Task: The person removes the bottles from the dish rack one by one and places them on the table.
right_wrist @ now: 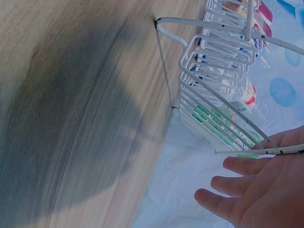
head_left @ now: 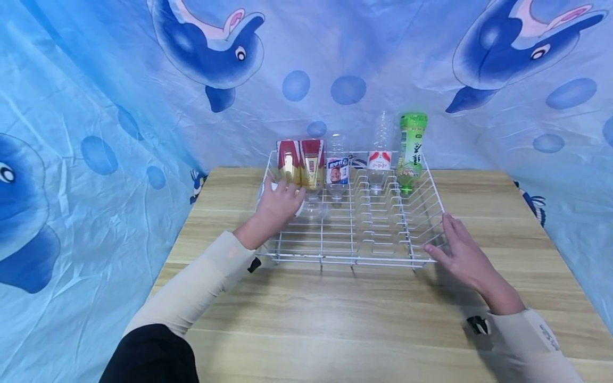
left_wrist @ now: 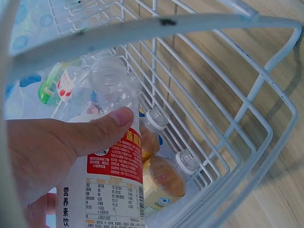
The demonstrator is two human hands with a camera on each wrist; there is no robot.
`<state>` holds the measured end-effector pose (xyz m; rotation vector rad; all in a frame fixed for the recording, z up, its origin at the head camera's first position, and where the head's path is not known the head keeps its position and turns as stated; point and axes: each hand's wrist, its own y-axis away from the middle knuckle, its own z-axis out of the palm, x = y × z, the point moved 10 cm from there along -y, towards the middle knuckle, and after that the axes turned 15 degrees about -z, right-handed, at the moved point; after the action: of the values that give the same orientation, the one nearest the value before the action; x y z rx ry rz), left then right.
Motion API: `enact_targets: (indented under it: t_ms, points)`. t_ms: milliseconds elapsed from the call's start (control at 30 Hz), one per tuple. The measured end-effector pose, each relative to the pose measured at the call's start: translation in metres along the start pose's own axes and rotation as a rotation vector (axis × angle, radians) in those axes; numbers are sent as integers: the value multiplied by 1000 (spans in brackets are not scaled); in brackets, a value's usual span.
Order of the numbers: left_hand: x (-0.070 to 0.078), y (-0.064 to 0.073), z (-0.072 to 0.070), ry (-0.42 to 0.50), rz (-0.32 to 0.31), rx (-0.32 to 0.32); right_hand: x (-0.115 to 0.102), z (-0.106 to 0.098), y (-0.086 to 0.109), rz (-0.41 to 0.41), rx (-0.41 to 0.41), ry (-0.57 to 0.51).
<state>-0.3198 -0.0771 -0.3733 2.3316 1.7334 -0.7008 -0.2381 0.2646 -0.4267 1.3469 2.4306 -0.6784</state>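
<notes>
My left hand (head_left: 280, 205) is over the left side of a white wire rack (head_left: 351, 260). It grips a clear plastic bottle (left_wrist: 116, 190) with a white and red label, thumb across the label. In the head view the bottle lies mostly behind the hand, its clear neck toward the right. My right hand (head_left: 462, 252) touches the rack's front right corner, with the thumb at the front rim and the fingers extended along the right side. Along the rack's back, two red and gold labelled bottles (head_left: 312, 165) stand side by side, upside down.
Right of these in the back row are a clear bottle with a blue label (head_left: 337, 170), another with a red and white label (head_left: 379, 160), and a green bottle (head_left: 411, 151). The rack stands on a wooden table (head_left: 325, 324), with a blue dolphin-print sheet (head_left: 306, 48) behind.
</notes>
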Motion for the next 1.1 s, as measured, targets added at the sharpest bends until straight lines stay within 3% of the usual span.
enact_targets:
  t_ms: [600,867,1100]
  points:
    - [-1,-2,-10,62,-23,43,4,3,2,27,-13,2]
    - [-5,-4,-16,89,-50,3,4,2,2,36,-19,0]
    - [-5,-2,-23,174,-53,56,4,2,2,27,-13,-1]
